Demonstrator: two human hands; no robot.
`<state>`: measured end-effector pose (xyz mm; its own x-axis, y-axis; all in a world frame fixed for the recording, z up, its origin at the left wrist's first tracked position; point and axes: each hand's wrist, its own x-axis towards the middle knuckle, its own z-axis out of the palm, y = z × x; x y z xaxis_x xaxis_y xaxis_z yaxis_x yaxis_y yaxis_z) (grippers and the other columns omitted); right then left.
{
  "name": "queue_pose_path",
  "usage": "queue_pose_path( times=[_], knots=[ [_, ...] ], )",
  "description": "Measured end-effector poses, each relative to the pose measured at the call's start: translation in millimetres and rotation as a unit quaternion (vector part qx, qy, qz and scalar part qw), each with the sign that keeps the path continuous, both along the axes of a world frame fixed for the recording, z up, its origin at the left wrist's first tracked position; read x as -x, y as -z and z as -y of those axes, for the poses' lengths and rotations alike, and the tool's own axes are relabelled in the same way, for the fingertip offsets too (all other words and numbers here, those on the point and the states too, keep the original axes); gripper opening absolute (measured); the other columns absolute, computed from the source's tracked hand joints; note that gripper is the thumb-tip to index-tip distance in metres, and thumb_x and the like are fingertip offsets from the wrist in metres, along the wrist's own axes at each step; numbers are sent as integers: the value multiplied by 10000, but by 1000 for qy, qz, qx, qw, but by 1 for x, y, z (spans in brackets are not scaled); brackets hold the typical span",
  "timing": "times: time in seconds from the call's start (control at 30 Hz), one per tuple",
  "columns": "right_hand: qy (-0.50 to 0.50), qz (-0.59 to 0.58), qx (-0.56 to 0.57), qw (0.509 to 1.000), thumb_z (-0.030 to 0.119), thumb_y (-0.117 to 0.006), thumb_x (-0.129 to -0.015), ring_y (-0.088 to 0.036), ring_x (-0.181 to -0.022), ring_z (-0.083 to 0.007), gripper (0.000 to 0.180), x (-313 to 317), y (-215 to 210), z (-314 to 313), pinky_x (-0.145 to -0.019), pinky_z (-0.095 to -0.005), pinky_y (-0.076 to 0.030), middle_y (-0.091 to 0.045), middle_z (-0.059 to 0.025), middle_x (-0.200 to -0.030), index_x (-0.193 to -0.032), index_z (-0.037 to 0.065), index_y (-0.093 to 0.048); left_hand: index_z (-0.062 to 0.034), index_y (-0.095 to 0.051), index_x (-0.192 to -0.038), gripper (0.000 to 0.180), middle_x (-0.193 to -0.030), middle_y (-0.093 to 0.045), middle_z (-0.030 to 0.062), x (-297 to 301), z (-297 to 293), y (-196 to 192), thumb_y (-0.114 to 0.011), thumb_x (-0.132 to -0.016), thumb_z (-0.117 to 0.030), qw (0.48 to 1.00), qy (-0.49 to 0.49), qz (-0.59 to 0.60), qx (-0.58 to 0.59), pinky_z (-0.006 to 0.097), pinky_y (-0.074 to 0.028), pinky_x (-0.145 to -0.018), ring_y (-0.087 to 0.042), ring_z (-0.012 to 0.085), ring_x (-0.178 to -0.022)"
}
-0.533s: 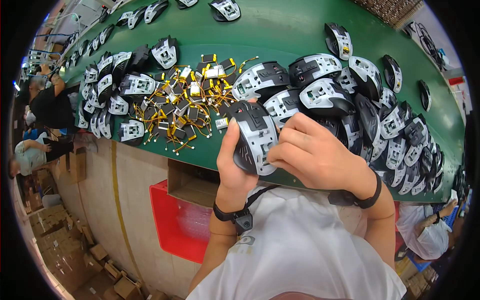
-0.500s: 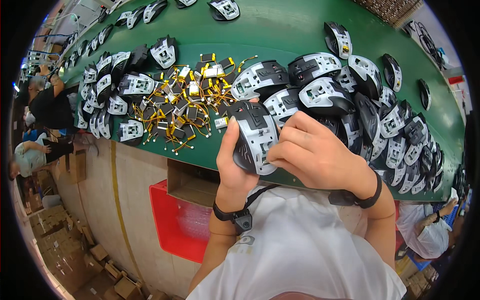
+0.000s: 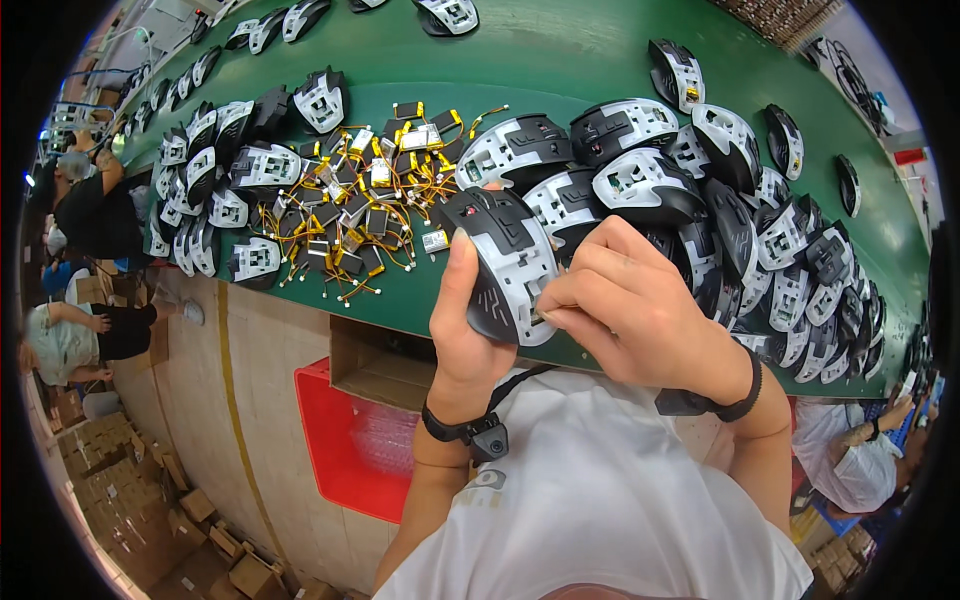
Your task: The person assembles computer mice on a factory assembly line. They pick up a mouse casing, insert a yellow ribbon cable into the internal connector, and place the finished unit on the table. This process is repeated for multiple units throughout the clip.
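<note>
Left hand (image 3: 462, 335) grips mouse shell (image 3: 505, 265); right hand (image 3: 640, 310) pinches its lower edge — above green table (image 3: 570, 50).

We hold a mouse shell (image 3: 505, 265) over the table's (image 3: 560, 60) near edge. Small batteries (image 3: 365, 215) heap left of it; more mouse shells (image 3: 720, 200) crowd right. A crate (image 3: 345, 440) sits below the edge.

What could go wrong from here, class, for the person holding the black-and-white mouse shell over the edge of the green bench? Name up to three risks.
1. The mouse shell is held by the left hand beyond the green bench edge; a slip might drop it towards the red bin or the floor.
2. The right hand works close to the heaped shells; a nudge could topple some.
3. The loose wired parts look tangled and may snag.
</note>
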<state>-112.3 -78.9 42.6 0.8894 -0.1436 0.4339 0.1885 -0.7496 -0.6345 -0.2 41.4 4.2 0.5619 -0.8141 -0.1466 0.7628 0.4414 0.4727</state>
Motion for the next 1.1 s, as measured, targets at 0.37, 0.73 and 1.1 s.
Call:
queue_pose_path(
  times=[0.37,0.73,1.1],
  knots=[
    [73,104,71,989,-24,-739,-672,-484,-632,-223,242,20,15,-18,-596,-303,-417,-551,-60,-722,-899,2,-660,-48,-317,-1457,660,-1097,-605,208,11,4,2,-305,-1003,-527,998,-8,58,-6,400,-537,-782,-641,308,-854],
    [-25,-133,-653,745,181,-583,-965,-419,-607,-10,175,23,19,-27,-549,-210,-336,-522,67,-681,-996,10,-559,-95,-161,-1517,1006,-1037,-536,183,7,16,-16,-425,-835,-787,959,-81,271,-9,363,-509,-700,-596,273,-814],
    [-28,-141,-665,733,190,-601,-944,-448,-595,-20,195,17,17,-29,-550,-222,-374,-545,48,-658,-854,18,-588,-87,-174,-1499,987,-983,-539,185,7,18,-12,-442,-836,-767,939,-100,327,-15,355,-507,-663,-584,262,-768]
  ],
)
